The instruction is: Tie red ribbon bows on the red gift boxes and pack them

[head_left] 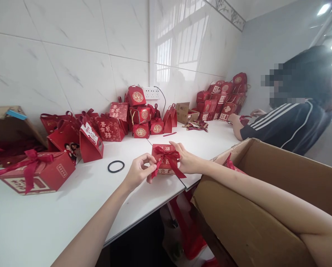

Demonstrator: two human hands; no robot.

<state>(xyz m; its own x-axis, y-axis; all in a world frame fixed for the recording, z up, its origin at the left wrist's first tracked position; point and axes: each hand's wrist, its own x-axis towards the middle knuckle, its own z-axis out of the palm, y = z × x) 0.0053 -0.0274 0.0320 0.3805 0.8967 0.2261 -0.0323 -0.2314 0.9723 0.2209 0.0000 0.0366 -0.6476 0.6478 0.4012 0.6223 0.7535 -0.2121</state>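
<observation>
A small red gift box [168, 171] with printed characters sits on the white table in front of me. Across its top lies a dark red ribbon bow [166, 152], its loops spread and a tail hanging over the front right. My left hand [140, 168] pinches the ribbon's left tail between thumb and fingers, at the box's left side. At the right side, my right hand [188, 159] rests against the box and the bow's right loop; its fingertips are partly hidden behind them, so its grip is unclear.
A large open cardboard box [224, 200] stands at the right, under my right forearm. Red gift boxes [140, 113] line the wall; a larger bowed one [43, 172] is at left. A black ring [116, 166] lies on the table [99, 207]. Another person [288, 122] works at far right.
</observation>
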